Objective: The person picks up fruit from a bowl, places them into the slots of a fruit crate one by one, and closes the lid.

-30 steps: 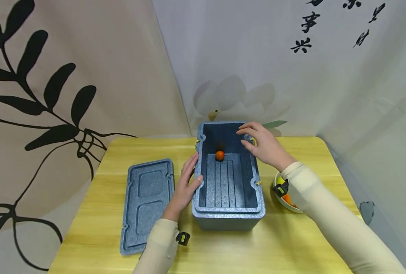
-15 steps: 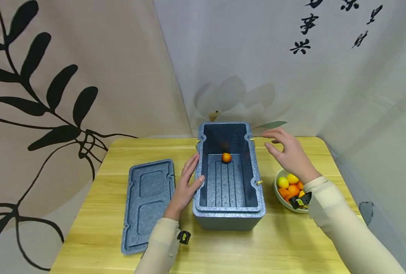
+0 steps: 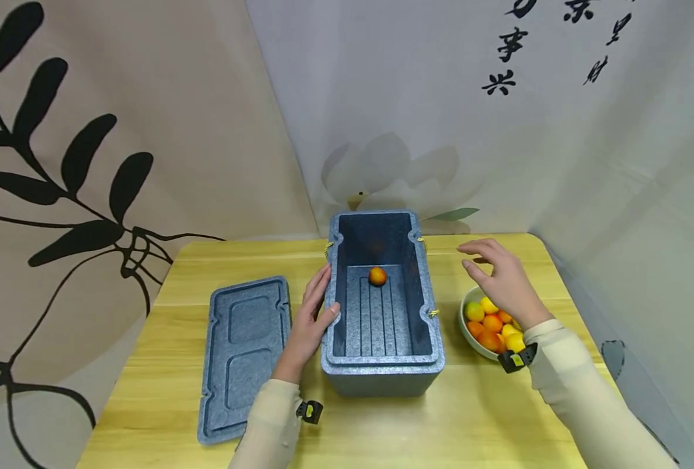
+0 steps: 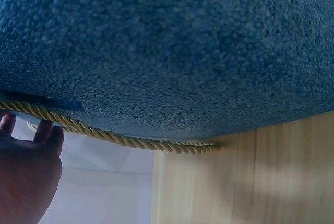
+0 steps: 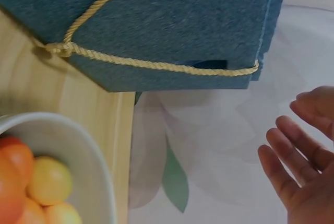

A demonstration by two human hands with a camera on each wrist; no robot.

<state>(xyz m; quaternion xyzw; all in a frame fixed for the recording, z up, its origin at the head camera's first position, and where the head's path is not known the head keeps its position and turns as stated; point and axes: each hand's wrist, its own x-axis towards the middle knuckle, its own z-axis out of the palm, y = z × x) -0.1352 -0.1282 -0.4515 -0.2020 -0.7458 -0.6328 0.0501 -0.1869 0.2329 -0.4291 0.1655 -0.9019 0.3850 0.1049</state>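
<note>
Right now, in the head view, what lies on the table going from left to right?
Flat blue foam lid → left hand resting against the box's side → open blue foam box with one orange fruit inside → right hand, holding nothing, over the white bowl of orange and yellow fruit.

Bare wooden tabletop (image 3: 458, 273) lies between the open right hand (image 3: 502, 280) and the blue foam box (image 3: 382, 365); directly beneath its palm, a white bowl of orange and yellow fruit (image 3: 470, 339) blocks descent.
</note>
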